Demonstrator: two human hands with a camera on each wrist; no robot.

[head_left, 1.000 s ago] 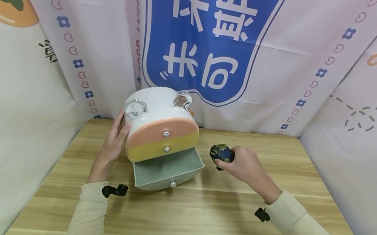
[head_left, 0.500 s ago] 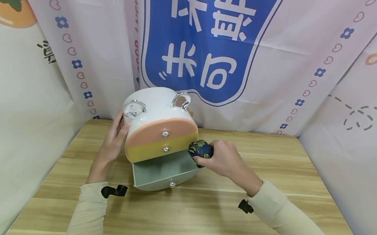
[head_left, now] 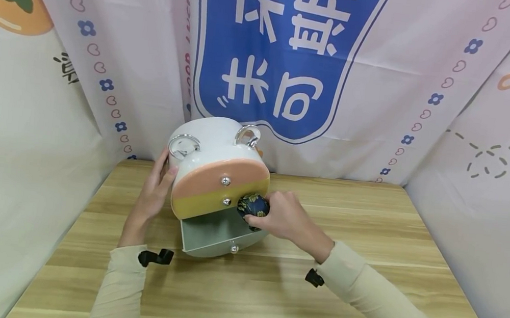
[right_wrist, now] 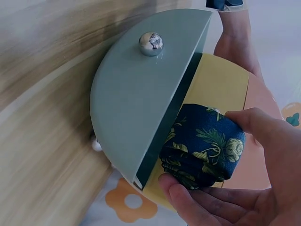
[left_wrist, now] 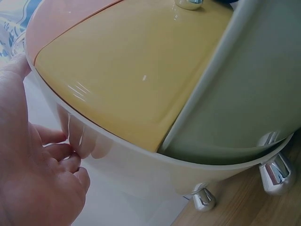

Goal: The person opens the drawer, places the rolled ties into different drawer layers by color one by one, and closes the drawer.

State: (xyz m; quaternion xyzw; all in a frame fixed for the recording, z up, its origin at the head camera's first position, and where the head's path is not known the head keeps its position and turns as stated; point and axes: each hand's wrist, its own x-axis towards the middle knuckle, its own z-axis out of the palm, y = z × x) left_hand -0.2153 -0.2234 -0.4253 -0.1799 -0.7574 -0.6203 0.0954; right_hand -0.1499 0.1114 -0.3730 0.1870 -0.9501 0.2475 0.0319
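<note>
A small white drawer cabinet (head_left: 217, 136) with silver ring ears stands tilted on the table; its front has a pink drawer (head_left: 215, 183), a yellow drawer (head_left: 197, 206) and a pulled-out green drawer (head_left: 203, 235). My left hand (head_left: 152, 195) rests on the cabinet's left side; its fingertips touch the white shell in the left wrist view. My right hand (head_left: 287, 218) pinches a rolled navy floral cloth (head_left: 252, 206) between thumb and fingers. The cloth is over the right part of the green drawer, in front of the yellow one. It hides part of the drawer's inside.
The wooden table (head_left: 315, 298) extends around the cabinet. A printed cloth backdrop (head_left: 365, 113) hangs behind it, with side curtains left and right. Silver feet (left_wrist: 277, 174) show under the cabinet. A silver knob (right_wrist: 151, 44) sticks out from the green drawer.
My right hand has carried the floral cloth leftward, from beside the cabinet to over the green drawer. The left hand and the cabinet have stayed put.
</note>
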